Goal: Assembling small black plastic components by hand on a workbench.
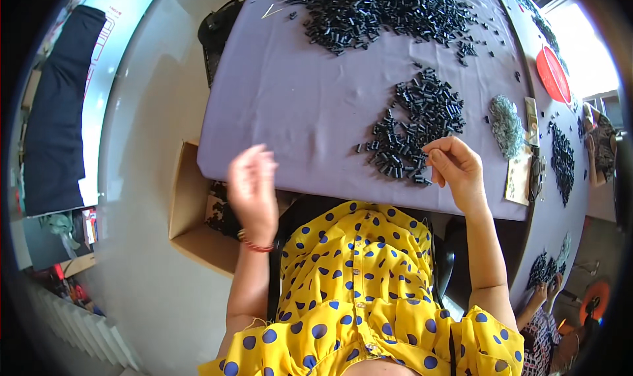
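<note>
A pile of small black tube-like pieces lies on the purple tablecloth in front of me. At its near right edge my right hand is closed, thumb and index finger pinched together. Whatever sits between those fingertips is too small to make out. My left hand, with a red bracelet at the wrist, is raised by the table's near left edge. Motion smears its fingers, so their state and anything in them cannot be told. Farther back a larger heap of the same black pieces spreads over the cloth.
To the right are a tangle of clear greyish strands, a card and a red basin. An open cardboard box stands below the table's left edge. Another person's hands work at black pieces at the lower right.
</note>
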Demonstrator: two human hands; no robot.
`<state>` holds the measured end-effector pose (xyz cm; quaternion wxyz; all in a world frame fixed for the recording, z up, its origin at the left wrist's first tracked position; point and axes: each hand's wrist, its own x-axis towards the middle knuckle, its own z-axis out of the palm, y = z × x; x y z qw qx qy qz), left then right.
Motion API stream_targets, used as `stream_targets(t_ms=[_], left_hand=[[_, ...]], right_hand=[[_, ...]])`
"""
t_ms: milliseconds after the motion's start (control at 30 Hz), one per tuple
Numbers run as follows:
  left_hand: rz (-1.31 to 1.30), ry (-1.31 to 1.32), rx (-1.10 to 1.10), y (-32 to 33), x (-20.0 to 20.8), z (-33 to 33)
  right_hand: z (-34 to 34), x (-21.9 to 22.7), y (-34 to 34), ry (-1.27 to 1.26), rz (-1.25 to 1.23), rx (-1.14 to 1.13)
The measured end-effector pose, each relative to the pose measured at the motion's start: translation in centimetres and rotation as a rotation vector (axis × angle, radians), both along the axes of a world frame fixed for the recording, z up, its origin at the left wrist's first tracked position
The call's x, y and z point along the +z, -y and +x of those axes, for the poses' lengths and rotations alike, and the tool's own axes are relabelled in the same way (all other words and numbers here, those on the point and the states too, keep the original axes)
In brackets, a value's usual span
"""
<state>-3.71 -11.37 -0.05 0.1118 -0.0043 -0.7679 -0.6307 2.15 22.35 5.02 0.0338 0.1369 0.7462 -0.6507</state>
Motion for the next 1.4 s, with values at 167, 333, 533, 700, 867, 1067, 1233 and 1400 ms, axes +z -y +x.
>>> stream_targets(t_ms=[167,333,533,700,867,1067,1233,1400], left_hand=[[-0.350,-0.368,-0.404,-10.0,0.4,-0.6],[-0.653,-0.505,-0.583,-13.8,0.0,0.0],[-0.750,-0.554,-0.645,-14.3,-1.4,-0.8],[-0.740,-0.500,-0.632,-14.6,-1.1,-1.1],[-0.667,-0.549,-0.571,-14.1,-0.7,-0.3],[-0.646,-0.465,-0.681,-13.0,-0.9,1.9],[-0.666,-0.431,-0.609,-12.6,-0.8,1.1],[-0.597,-0.316,-0.514,-12.1,-0.3,1.6]], right_hand=[[2.9,-1.2,0.1,0.034,-0.058,-0.126],[5.5,-2.8,0.1,0.043,-0.089,-0.191],[8.1,-3.7,0.7,0.070,-0.069,-0.260],[8.5,-4.7,0.9,-0.119,0.386,-0.141],[7.1,-4.6,1.5,-0.233,0.753,-0.049],[5.0,-4.8,2.0,-0.231,1.001,0.079],[3.3,-4.9,2.4,-0.316,0.979,0.180],[-0.2,-4.2,2.6,-0.529,1.001,0.177]])
